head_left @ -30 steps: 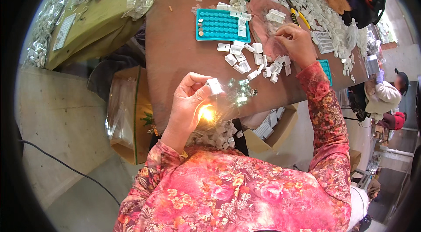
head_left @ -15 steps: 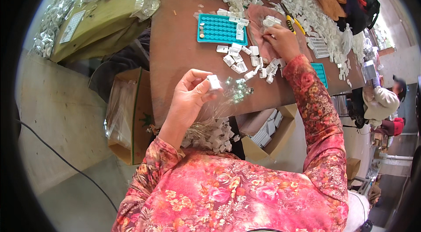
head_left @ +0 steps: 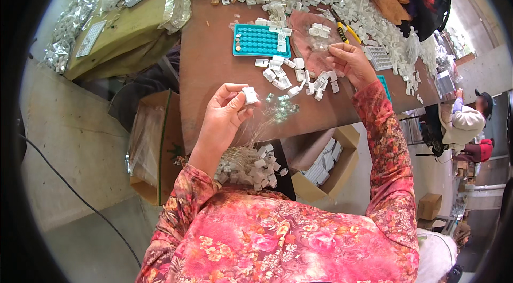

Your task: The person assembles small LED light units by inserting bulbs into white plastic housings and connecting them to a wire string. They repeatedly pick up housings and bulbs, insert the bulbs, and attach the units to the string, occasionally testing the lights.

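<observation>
A small white plastic case [head_left: 249, 95] is pinched between the thumb and fingers of my left hand [head_left: 220, 117], above the near part of the brown table [head_left: 206, 61]. Over the right edge of a pink cloth [head_left: 302, 26], the fingertips of my right hand [head_left: 354, 65] are pressed together; whatever they hold is too small to make out. Several loose white cases [head_left: 278, 71] lie between my hands. Closer to me is a cluster of small green circuit boards [head_left: 281, 109] with thin wires. A teal tray [head_left: 256, 54] with round cells holds a few small discs at its left side.
Yellow-handled pliers [head_left: 342, 32] lie beside the cloth. Heaps of white pieces [head_left: 363, 18] cover the table's far and right sides. A grey slotted tray [head_left: 378, 57] rests at right. Below the edge stand a carton [head_left: 350, 163] and more white pieces [head_left: 262, 168].
My right hand has drawn back from the white pieces on the cloth, toward me and slightly right. My left hand still holds the white case. The whole view has shifted a little.
</observation>
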The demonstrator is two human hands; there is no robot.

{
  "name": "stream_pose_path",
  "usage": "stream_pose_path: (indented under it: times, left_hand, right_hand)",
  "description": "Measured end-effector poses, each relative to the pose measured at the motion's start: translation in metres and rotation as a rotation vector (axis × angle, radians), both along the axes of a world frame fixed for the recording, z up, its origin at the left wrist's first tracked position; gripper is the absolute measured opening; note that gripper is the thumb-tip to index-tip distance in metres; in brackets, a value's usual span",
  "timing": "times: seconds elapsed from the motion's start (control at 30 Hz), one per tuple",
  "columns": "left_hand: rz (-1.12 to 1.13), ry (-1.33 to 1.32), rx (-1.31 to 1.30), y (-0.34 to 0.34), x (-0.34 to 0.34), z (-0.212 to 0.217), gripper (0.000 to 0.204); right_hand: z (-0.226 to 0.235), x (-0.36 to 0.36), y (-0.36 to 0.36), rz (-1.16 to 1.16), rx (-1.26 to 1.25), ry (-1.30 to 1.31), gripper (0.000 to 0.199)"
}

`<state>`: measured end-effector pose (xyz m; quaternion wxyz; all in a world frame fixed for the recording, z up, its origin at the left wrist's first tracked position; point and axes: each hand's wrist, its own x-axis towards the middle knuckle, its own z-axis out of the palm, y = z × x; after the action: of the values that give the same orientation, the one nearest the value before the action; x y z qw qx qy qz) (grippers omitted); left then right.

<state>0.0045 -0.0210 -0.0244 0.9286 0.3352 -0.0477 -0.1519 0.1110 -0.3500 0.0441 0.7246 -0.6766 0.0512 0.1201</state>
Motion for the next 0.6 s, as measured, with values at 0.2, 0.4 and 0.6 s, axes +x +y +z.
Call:
stream_pose_path:
  times: [0.2, 0.4, 0.6]
  left_hand:
    - [0.018, -0.020, 0.017, -0.003, -0.001, 0.001, 0.022]
    - [-0.008, -0.030, 0.024, -0.001, -0.003, 0.006, 0.024]
    - [-0.026, 0.042, 0.045, 0.001, -0.002, 0.005, 0.024]
  right_hand:
    - [0.028, -0.046, 0.045, 0.097, 0.105, -0.112, 0.014]
    - [0.029, -0.087, 0.120, 0.171, 0.067, -0.213, 0.008]
    - [0.016, -0.090, 0.156, 0.211, -0.069, -0.316, 0.006]
